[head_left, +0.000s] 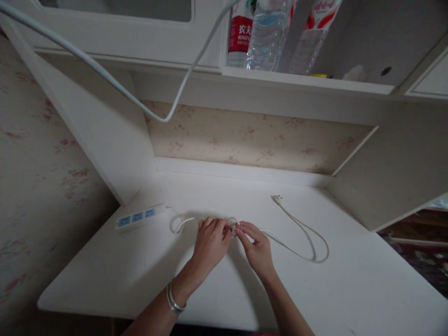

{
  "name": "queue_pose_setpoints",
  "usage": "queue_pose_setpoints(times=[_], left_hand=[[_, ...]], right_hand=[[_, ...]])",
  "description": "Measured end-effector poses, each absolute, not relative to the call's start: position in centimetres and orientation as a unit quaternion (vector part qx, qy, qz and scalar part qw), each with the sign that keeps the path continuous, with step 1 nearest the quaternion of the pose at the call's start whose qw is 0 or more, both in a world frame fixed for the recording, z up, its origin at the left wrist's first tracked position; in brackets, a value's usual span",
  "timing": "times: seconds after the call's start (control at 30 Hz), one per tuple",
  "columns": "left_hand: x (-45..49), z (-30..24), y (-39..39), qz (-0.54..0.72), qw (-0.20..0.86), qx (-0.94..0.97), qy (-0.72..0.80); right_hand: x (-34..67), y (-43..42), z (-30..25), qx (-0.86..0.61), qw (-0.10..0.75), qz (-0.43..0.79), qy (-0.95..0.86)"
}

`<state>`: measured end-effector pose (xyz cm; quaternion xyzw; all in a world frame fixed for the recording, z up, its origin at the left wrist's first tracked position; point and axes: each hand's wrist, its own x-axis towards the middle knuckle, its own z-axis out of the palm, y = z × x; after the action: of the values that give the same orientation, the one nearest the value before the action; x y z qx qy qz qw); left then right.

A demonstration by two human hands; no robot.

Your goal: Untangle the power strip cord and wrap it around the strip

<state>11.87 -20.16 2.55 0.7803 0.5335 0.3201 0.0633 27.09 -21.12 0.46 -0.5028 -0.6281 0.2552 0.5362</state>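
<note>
A white power strip (140,217) with blue socket faces lies at the left of the white desk. Its white cord (317,261) runs from the strip into both hands, then loops out to the right. The plug (277,199) rests toward the back right of the desk. My left hand (213,238), with a silver bracelet at the wrist, is closed on the cord. Fingertips of my right hand (255,245) pinch the same cord close beside it. A small loop of cord shows between the two hands; the fingers partly hide it.
Plastic bottles (268,35) stand on the shelf (308,80) above the desk. A thick white cable (164,119) hangs down across the upper left, close to the camera. Side panels (395,158) bound the desk (140,284) on left and right. Flowered wallpaper covers the wall behind.
</note>
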Motion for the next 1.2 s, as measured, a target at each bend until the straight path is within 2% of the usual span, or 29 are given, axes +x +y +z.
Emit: queue_pose_setpoints(times=[0.43, 0.8, 1.0, 1.2], left_hand=[[11.9, 2.3, -20.3, 0.254, 0.003, 0.795, 0.551], [11.6, 1.9, -20.7, 0.256, -0.020, 0.800, 0.542], [11.8, 1.3, -20.8, 0.309, 0.034, 0.797, 0.518], [12.0, 0.4, -19.8, 0.384, 0.196, 0.735, 0.523]], right_hand=[[26.1, -21.4, 0.3, -0.545, 0.513, 0.318, -0.582], [26.1, -20.7, -0.1, -0.584, 0.519, 0.358, -0.512], [26.0, -20.2, -1.0, -0.585, 0.538, 0.386, -0.469], [26.1, -19.8, -1.0, -0.592, 0.535, 0.388, -0.462]])
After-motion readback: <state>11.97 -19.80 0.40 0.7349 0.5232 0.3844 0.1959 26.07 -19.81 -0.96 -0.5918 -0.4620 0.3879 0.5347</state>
